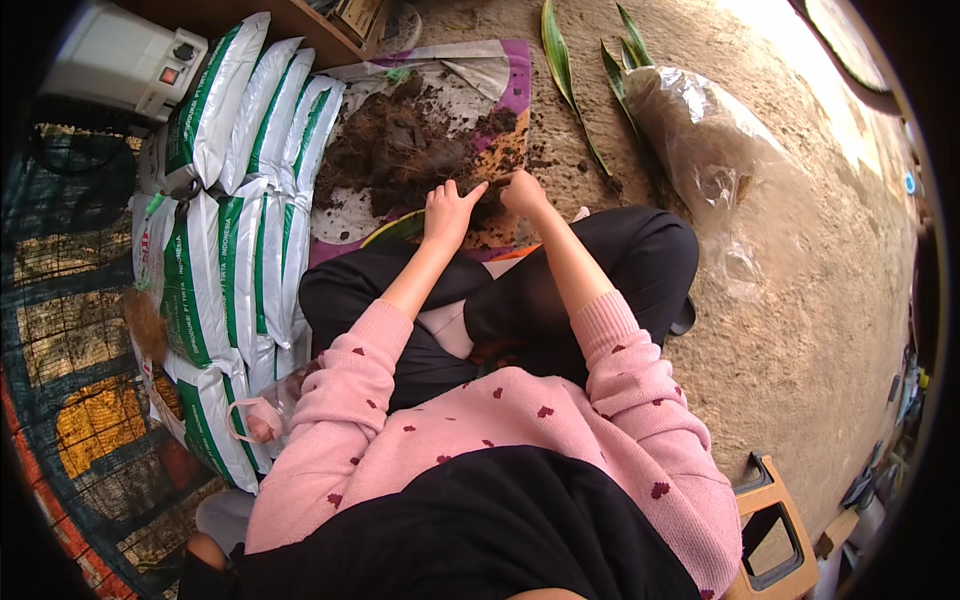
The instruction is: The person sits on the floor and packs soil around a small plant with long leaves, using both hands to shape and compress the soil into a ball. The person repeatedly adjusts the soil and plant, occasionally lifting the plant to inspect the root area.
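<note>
My left hand (448, 215) is over the near edge of a soil heap, its fingers curled at the base end of a snake plant leaf (397, 229) that lies toward my left knee. The leaf's base is hidden under the hand. My right hand (523, 193) is just to the right, its fingers bent and their tips close to the left fingertips. Dark soil and roots (491, 196) show between the two hands. Whether the right fingers grip any of it is hidden. The heap of dark, root-filled soil (409, 146) spreads on a white, purple and orange printed sheet (465, 71).
Stacked white-and-green sacks (240, 217) bearing writing stand at left. A loose snake plant leaf (559, 64) lies on the rough concrete floor (810, 360). Right of it is a clear plastic bag (712, 142) with more leaves (615, 75) beside it. A brown stool (780, 525) stands at lower right.
</note>
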A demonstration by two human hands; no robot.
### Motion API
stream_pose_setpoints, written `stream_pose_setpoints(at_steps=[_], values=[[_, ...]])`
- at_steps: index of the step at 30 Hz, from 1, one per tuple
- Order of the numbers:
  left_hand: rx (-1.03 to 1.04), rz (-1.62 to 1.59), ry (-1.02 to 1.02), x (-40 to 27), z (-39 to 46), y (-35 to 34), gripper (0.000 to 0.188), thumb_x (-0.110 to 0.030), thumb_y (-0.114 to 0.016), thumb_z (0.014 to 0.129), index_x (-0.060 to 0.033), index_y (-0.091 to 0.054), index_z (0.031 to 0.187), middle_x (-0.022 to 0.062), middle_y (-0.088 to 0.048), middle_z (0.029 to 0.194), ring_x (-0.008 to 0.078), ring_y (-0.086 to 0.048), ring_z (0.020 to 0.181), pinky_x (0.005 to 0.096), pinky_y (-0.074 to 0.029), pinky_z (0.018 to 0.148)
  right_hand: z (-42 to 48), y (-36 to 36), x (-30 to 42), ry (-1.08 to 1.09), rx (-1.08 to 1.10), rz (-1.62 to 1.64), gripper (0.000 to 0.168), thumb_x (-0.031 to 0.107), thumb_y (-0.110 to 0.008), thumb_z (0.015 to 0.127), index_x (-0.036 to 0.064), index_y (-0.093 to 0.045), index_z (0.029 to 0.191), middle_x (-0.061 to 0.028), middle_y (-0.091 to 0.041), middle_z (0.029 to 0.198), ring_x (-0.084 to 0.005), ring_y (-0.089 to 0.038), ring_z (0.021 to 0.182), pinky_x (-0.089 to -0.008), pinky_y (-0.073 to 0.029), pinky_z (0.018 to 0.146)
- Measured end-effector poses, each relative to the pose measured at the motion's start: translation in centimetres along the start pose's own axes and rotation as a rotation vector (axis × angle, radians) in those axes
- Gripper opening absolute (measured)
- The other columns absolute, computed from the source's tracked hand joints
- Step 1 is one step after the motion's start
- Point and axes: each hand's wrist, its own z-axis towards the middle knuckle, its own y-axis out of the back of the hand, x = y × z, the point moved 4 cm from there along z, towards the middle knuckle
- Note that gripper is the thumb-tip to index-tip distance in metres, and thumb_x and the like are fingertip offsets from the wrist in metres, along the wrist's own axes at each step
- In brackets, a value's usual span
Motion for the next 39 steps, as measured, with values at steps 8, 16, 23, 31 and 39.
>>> stream_pose_setpoints(at_steps=[8, 16, 23, 31, 39], values=[[0.01, -0.021, 0.007, 0.1, 0.2, -0.1, 0.057, 0.001, -0.046, 0.077, -0.0333, -0.047, 0.122, 0.0134, -0.049, 0.085, 0.0258, -0.054, 0.076, 0.0359, -0.045, 0.071, -3.1, 1.9, 1.7, 0.005, -0.019, 0.091, 0.043, 0.004, -0.061, 0.07, 0.004, -0.056, 0.113, -0.0144, -0.059, 0.105, -0.0253, -0.06, 0.086, -0.0351, -0.049, 0.072], [0.023, -0.027, 0.006, 0.2, 0.0, 0.0, 0.057, 0.002, -0.044, 0.078, -0.0349, -0.047, 0.122, 0.0132, -0.049, 0.084, 0.0253, -0.055, 0.075, 0.0356, -0.046, 0.07, -3.7, 1.8, 1.5, 0.185, -0.104, 0.13, 0.054, 0.01, -0.072, 0.058, 0.002, -0.058, 0.11, -0.0155, -0.063, 0.097, -0.0243, -0.062, 0.084, -0.0342, -0.05, 0.074], [0.153, -0.072, -0.039, 0.4, 1.1, 0.4, 0.056, -0.013, -0.061, 0.073, -0.0303, -0.046, 0.124, 0.0137, -0.05, 0.089, 0.027, -0.054, 0.081, 0.0362, -0.045, 0.071, -3.2, 1.9, 1.3, 0.237, -0.081, 0.267, 0.048, 0.007, -0.066, 0.063, 0.003, -0.056, 0.11, -0.0148, -0.062, 0.097, -0.0241, -0.061, 0.087, -0.0343, -0.049, 0.072], [-0.021, -0.15, 0.071, 0.4, -0.7, 0.4, 0.068, -0.03, -0.073, 0.064, -0.0155, -0.044, 0.124, 0.0116, -0.049, 0.095, 0.0257, -0.05, 0.092, 0.0357, -0.043, 0.077, -6.3, 0.8, 3.5, 0.49, -0.37, -0.265, 0.058, 0.008, -0.072, 0.06, 0.003, -0.051, 0.113, -0.015, -0.058, 0.103, -0.033, -0.054, 0.098, -0.0391, -0.044, 0.082], [-0.099, -0.206, 0.139, 0.5, -0.4, -0.1, 0.059, -0.029, -0.074, 0.063, -0.0101, -0.049, 0.114, 0.0096, -0.051, 0.093, 0.0254, -0.051, 0.089, 0.0354, -0.043, 0.078, -5.4, 1.0, 3.1, 0.562, -0.332, -0.27, 0.04, 0.013, -0.071, 0.064, 0.0, -0.06, 0.1, -0.0158, -0.062, 0.089, -0.032, -0.059, 0.084, -0.0372, -0.047, 0.074]])
